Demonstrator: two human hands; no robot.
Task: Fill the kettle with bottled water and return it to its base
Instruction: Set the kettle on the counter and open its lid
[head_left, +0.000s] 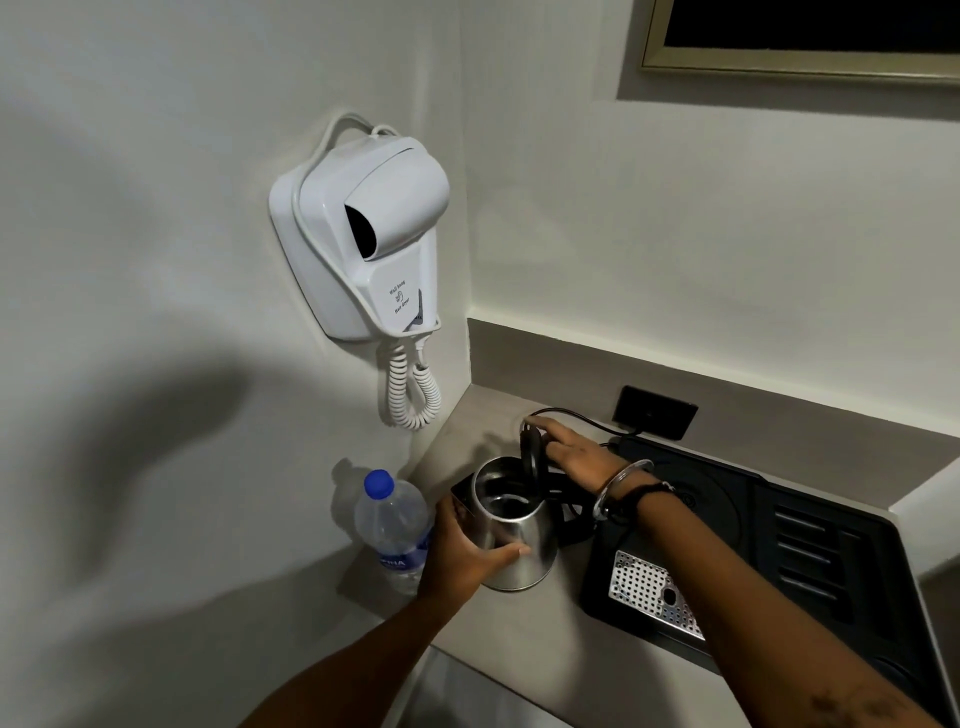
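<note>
A steel kettle (519, 545) stands on the beige counter (519, 649), off its base. Its black lid (532, 449) is swung upright and the inside looks empty. My left hand (462, 556) wraps around the kettle's body from the left. My right hand (574, 452) rests on the raised lid, fingers over its top edge. A clear water bottle (392, 530) with a blue cap stands upright just left of the kettle, cap on. The round kettle base (711, 493) sits on the black tray to the right.
A black tray (831, 551) with a perforated metal grate (649, 587) fills the counter's right side. A black cord (582, 418) runs to a wall socket (654, 413). A white wall-hung hair dryer (363, 239) with a coiled cord hangs above left.
</note>
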